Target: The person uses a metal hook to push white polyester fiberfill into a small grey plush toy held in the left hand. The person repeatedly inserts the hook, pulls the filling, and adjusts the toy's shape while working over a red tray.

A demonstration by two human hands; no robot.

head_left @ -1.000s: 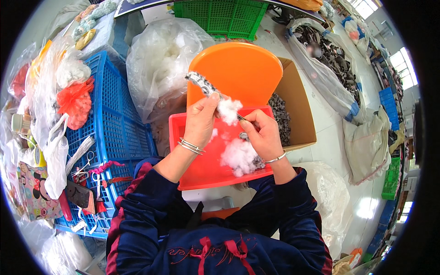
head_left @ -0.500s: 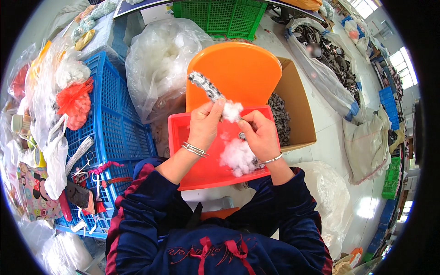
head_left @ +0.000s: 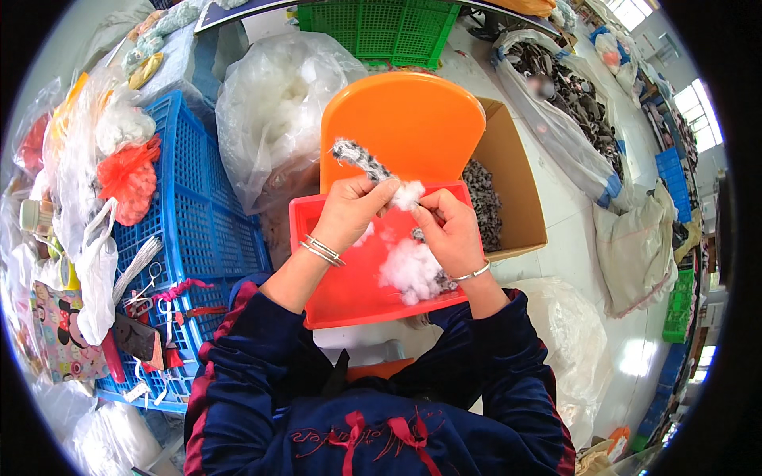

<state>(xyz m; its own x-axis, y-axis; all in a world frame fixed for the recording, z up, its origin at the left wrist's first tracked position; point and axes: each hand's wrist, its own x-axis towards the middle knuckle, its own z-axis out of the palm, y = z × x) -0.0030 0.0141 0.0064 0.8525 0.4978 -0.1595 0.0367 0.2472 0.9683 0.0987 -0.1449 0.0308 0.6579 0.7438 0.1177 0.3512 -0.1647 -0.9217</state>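
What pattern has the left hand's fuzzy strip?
Fuzzy strip: mottled black and white; head view.

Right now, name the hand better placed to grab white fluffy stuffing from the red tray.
Probably the right hand: nearer the stuffing; the left hand grips a speckled grey furry strip.

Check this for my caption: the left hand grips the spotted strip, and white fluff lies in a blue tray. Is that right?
Not quite: the tray is red, not blue, as the head view shows. The left hand does grip the spotted strip, and white fluff lies in the tray.
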